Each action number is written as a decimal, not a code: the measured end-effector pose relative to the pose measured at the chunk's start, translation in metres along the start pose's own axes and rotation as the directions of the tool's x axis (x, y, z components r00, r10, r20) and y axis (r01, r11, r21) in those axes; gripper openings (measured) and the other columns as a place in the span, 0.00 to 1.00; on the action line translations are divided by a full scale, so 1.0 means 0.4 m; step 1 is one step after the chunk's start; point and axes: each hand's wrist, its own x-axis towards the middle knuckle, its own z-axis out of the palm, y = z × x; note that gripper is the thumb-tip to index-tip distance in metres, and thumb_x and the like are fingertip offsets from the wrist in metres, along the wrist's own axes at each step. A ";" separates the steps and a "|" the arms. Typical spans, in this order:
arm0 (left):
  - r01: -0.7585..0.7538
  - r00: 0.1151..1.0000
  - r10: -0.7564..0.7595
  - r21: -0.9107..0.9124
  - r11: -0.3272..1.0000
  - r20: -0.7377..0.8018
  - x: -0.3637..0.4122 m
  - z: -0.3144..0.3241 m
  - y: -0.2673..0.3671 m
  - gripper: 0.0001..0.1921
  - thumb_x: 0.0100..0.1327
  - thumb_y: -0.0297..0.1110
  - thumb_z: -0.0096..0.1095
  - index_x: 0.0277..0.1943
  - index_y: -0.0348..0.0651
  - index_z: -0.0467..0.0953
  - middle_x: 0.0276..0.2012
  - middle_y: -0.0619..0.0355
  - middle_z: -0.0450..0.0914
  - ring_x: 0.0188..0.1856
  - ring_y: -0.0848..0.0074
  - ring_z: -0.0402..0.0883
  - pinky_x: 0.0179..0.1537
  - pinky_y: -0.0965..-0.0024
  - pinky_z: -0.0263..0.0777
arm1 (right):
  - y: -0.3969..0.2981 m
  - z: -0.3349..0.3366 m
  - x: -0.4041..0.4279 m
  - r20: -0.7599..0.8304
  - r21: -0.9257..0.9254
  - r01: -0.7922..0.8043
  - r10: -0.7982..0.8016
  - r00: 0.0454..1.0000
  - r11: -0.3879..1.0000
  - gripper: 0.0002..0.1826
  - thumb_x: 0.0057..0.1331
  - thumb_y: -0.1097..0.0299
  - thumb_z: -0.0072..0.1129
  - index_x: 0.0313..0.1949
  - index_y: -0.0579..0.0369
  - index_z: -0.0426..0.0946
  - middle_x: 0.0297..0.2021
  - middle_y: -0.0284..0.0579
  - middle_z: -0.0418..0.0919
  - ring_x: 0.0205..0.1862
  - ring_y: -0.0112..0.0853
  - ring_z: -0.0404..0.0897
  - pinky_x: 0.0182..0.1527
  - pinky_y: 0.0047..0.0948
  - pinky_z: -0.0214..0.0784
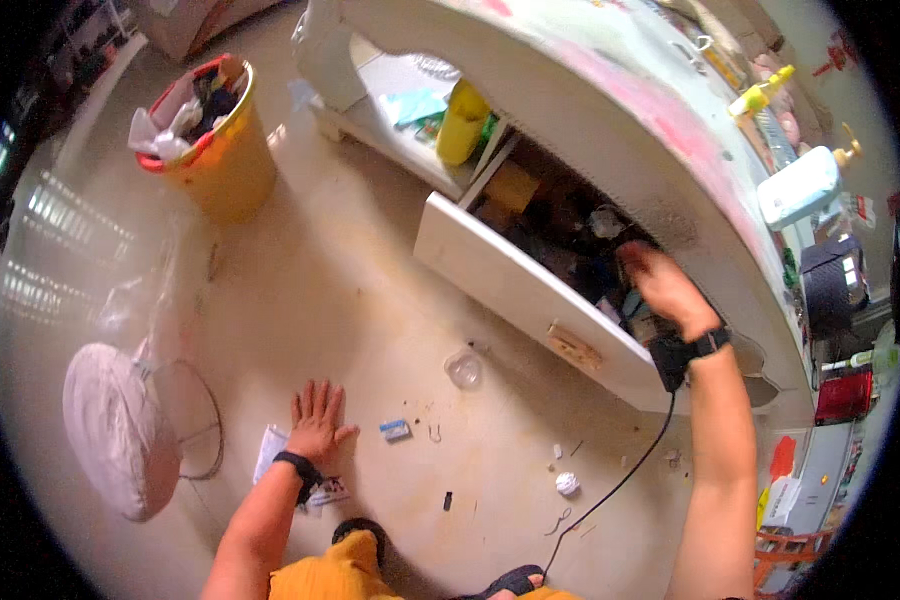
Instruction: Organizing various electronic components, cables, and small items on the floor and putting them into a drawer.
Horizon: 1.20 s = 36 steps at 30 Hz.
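Observation:
My left hand [319,420] rests palm down on the pale floor [390,300], fingers apart, holding nothing. Beside it lies a paper [269,451]. My right hand [664,289] reaches into a pulled-out white drawer [525,270] of a dressing table [615,142]. Motion blurs its fingertips, so whether they grip anything is unclear. Dark, jumbled contents fill the drawer, with a brown cardboard piece [511,187] at one end and a crumpled clear plastic piece [606,222] near my fingers. A black wristband device with a cable [671,360] sits at my right wrist.
A yellow bin [232,176] full of rubbish stands far left, with a padded stool [120,431] nearer. On the floor lie a clear plastic cup [464,370], a small blue box [395,430] and a white crumpled ball [567,484]. A pump bottle [801,187] tops the dressing table.

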 end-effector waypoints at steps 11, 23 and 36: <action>0.026 1.000 -0.026 -0.037 0.999 0.014 -0.024 0.018 -0.022 0.44 0.66 0.64 0.49 0.76 0.49 0.47 0.77 0.48 0.40 0.78 0.52 0.30 0.73 0.44 0.23 | -0.361 0.432 -0.218 0.143 0.293 0.188 -0.238 0.961 0.937 0.23 0.64 0.67 0.61 0.57 0.58 0.70 0.53 0.53 0.75 0.51 0.43 0.78 0.55 0.37 0.71; 0.028 0.999 -0.029 -0.017 0.999 -0.022 -0.032 0.034 -0.043 0.43 0.66 0.67 0.44 0.77 0.55 0.47 0.78 0.54 0.40 0.79 0.57 0.31 0.74 0.46 0.21 | -0.337 0.830 -0.196 -0.079 0.120 0.006 0.003 0.997 0.993 0.30 0.56 0.67 0.66 0.58 0.52 0.67 0.55 0.56 0.66 0.59 0.52 0.65 0.61 0.50 0.62; 0.004 1.000 -0.002 -0.058 0.998 0.023 -0.017 0.017 -0.038 0.44 0.66 0.66 0.45 0.76 0.50 0.46 0.78 0.49 0.39 0.78 0.53 0.29 0.73 0.44 0.20 | -0.501 0.956 -0.303 0.181 -0.122 0.219 -0.195 0.964 0.968 0.10 0.60 0.70 0.56 0.43 0.50 0.73 0.43 0.45 0.75 0.50 0.42 0.73 0.48 0.44 0.70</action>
